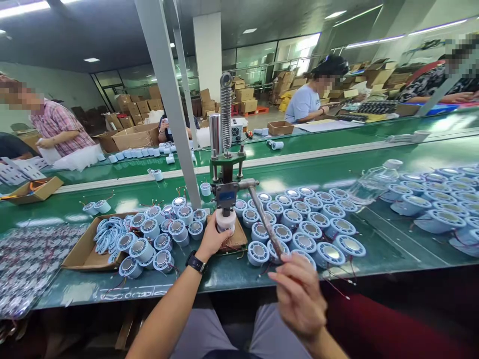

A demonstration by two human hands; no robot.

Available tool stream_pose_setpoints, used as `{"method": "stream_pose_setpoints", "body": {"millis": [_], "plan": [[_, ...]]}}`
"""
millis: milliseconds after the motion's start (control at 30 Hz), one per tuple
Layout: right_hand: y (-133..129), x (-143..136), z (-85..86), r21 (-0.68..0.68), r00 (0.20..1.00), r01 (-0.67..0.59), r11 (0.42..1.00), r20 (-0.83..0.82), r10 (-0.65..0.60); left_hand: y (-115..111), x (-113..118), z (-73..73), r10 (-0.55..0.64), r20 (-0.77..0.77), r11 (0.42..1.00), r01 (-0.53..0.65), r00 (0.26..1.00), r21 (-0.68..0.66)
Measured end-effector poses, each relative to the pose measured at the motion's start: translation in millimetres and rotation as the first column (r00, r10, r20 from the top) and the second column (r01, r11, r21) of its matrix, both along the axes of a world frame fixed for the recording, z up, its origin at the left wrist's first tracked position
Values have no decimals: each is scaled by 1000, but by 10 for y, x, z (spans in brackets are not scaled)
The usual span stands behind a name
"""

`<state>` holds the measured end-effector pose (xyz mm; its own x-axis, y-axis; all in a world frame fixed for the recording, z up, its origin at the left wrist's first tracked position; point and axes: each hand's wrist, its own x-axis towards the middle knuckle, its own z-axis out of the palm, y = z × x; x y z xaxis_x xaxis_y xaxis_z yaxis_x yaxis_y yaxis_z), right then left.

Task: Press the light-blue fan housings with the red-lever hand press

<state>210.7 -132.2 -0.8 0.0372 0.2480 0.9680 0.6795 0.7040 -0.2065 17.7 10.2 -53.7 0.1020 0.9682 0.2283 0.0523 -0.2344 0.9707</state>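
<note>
A hand press with a coiled spring on top stands at the middle of the bench. Under its ram sits a white round part, and my left hand is wrapped around its lower left side, with a dark watch on the wrist. The press's worn metal lever slants down to the right. My right hand is at the lever's lower end, fingers curled and pinched on the tip. Below the white part lies a brown board.
Light blue round housings with wires crowd both sides of the press. An open cardboard box holds blue rings at the left. A metal post rises behind. Several people work across the belt. A clear plastic bottle lies at the right.
</note>
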Motion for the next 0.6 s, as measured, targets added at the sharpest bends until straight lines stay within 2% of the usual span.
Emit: {"method": "stream_pose_setpoints", "body": {"millis": [33, 67, 167, 233, 267, 300, 333, 367, 400, 433, 500, 533, 567, 600], "plan": [[91, 20, 158, 15, 999, -44, 999, 31, 44, 0, 7, 6, 4, 11, 1000, -4, 1000, 2], [221, 49, 419, 49, 993, -97, 994, 73, 94, 3, 16, 15, 8, 24, 1000, -8, 1000, 3], [796, 132, 1475, 121, 981, -142, 982, 152, 123, 13, 69, 52, 19, 68, 1000, -18, 997, -6], [1232, 144, 2070, 19, 982, -147, 989, 125, 144, 0, 113, 80, 30, 87, 999, -29, 996, -16], [1417, 137, 2259, -70, 980, -164, 984, 100, 171, -23, 128, 93, 38, 91, 999, -36, 995, -19], [1555, 126, 2357, -165, 977, -187, 968, 75, 201, -62, 133, 103, 47, 92, 999, -45, 995, -22], [1632, 112, 2357, -235, 971, -217, 947, 51, 235, -120, 125, 110, 58, 92, 998, -56, 994, -25], [1638, 97, 2258, -278, 965, -245, 929, 22, 261, -200, 102, 112, 70, 88, 997, -67, 994, -28], [1573, 76, 2065, -295, 962, -265, 918, -11, 274, -302, 65, 111, 82, 77, 996, -79, 994, -35], [1445, 43, 1788, -300, 962, -270, 915, -43, 270, -424, 16, 105, 96, 56, 995, -93, 994, -47], [1069, -78, 1058, -355, 962, -271, 895, -105, 250, -712, -91, 80, 131, -24, 988, -133, 991, -80], [859, -172, 657, -429, 965, -262, 864, -89, 248, -866, -137, 63, 146, -77, 984, -153, 986, -93], [658, -284, 271, -501, 959, -278, 819, -93, 269, -1018, -171, 44, 154, -132, 981, -168, 979, -99], [477, -407, -76, -595, 943, -319, 738, -120, 311, -1161, -194, 26, 151, -185, 981, -171, 971, -96]]}}
